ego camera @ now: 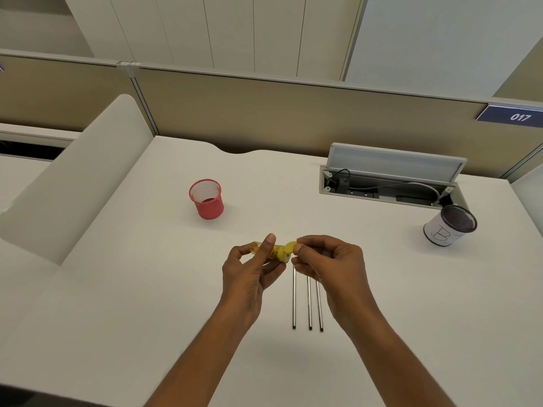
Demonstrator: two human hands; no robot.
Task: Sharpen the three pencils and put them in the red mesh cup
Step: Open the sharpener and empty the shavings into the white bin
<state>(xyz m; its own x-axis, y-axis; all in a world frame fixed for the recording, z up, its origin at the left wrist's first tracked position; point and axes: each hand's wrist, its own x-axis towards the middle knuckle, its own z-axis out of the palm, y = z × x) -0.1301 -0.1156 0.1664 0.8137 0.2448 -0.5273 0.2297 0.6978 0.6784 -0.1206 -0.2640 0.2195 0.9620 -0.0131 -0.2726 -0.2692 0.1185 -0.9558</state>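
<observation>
Both forearms rise from the near edge of the counter (147, 289) and converge above its middle, bare to the bottom of the frame. Held a little above the surface, the left hand (249, 268) has its palm turned toward the right. Its fingers are curled under a translucent yellow pencil sharpener (274, 251) and its thumb (269, 240) is pressed upright across the front, so the sharpener lies roughly level, pointing left to right. The right hand (329, 265) meets it from the other side, wrist bent and knuckles up. Its thumb and forefinger (305, 245) pinch the round yellow cap (289, 247) at the sharpener's right end, and the remaining fingers are folded loosely beneath.

Three pencils (309, 304) lie flat on the counter just below the hands, parallel and close together, running from the near edge toward the far edge. Their far ends are hidden behind the right hand, so their tips cannot be judged.

Upright and well apart from the hands, the red mesh cup (207, 201) stands toward the far left of the counter with nothing visible inside. A white cup (449, 226) with a dark mesh interior and a drawn letter B stands near the right edge. Behind it an open cable tray (382, 189) is sunk into the counter with its lid raised. A beige partition (264, 113) runs along the far edge, carrying a blue label (518, 116) that reads 017.
</observation>
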